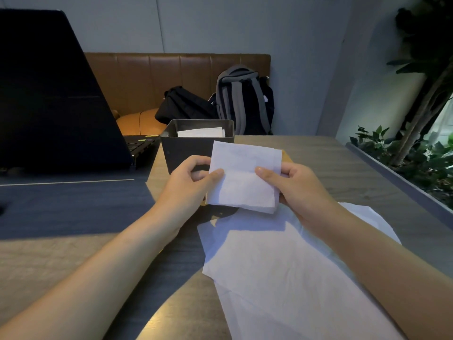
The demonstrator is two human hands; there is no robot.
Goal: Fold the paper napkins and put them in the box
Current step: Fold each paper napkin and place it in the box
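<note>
With both hands point(245, 182) pinching folded napkin point(242, 177) by its edges, keep layers aligned, drop into box point(181, 153) just ahead.

Two bare forearms reach forward from the lower corners and converge toward the centre, wrists held nearly straight. The left hand point(190, 179) is turned palm inward, its thumb stretched to the right and pressed flat while the fingers curl behind in a pinch. The right hand point(297, 184) mirrors it, thumb pointing left on top, fingers tucked underneath. Both hands are raised at the same level, close together.
</note>
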